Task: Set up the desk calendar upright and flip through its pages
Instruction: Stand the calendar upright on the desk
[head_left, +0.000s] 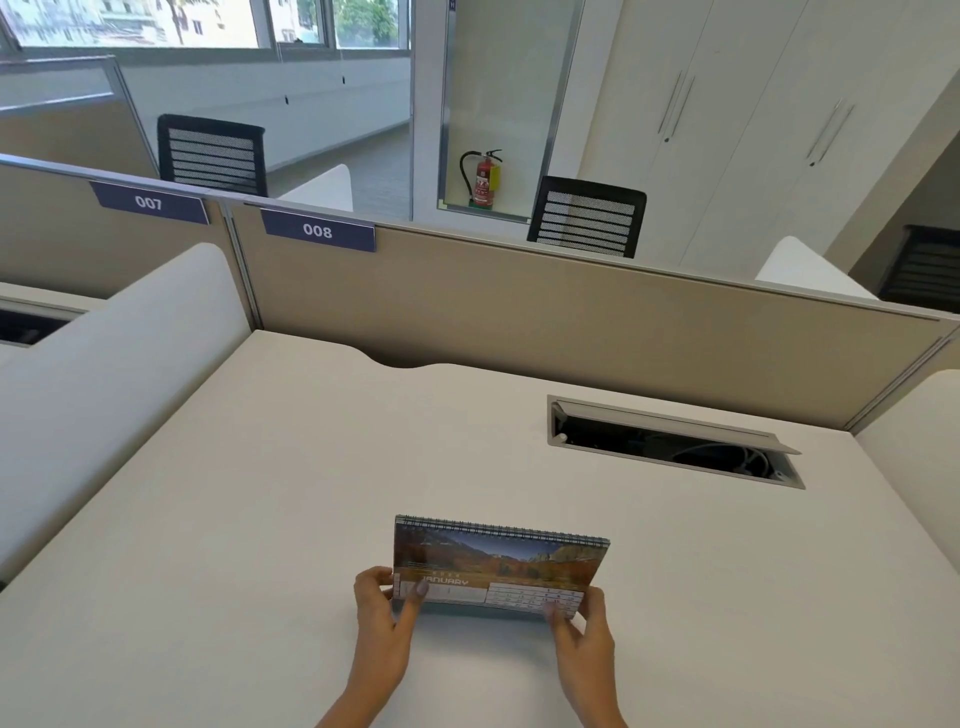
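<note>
I see the desk calendar (498, 564) near the front edge of the pale desk (260, 493), roughly centre, w/ its spiral binding along the top edge and the face tilted back toward me. The page showing reads JANUARY under a mountain photo; date grid at lower right, too small to read. Left hand (382, 618) pinches the lower left corner, thumb on the front of the page, other fingers behind. Right hand (582, 631) grips the lower right corner the same way, thumb over the date grid. Can't tell if the base sits on the desk or is lifted just off it. Open cable tray (675, 441) is set in the desk, well apart, back right. Partition (519, 301) behind carries a label 008 (318, 230).
</note>
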